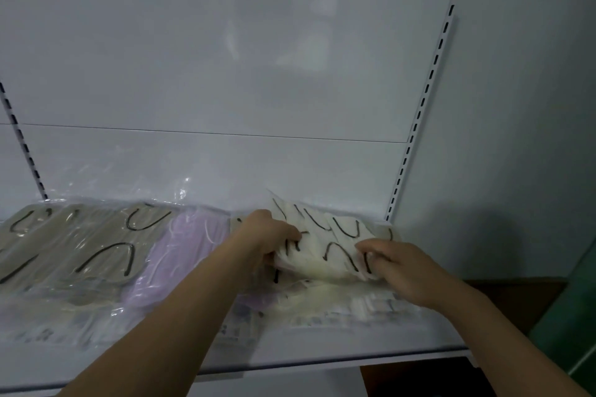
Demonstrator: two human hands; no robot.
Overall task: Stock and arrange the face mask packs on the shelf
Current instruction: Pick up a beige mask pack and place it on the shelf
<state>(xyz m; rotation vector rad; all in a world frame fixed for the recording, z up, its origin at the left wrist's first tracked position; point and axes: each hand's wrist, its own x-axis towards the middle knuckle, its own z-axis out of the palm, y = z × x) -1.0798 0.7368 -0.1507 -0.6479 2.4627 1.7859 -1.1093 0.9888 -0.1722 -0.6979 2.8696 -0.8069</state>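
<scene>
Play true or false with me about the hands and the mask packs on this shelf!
1. Both hands hold the same bunch of white mask packs. True: the left hand grips its left side and the right hand its right side.
2. The lilac mask pack is in the right hand. False: it lies on the shelf, left of both hands.
3. The beige mask packs lie at the left of the shelf. True.
4. The white packs have red ear loops. False: their loops are dark.
5. The white bunch sits at the shelf's left end. False: it is at the right end, near the slotted upright.
</scene>
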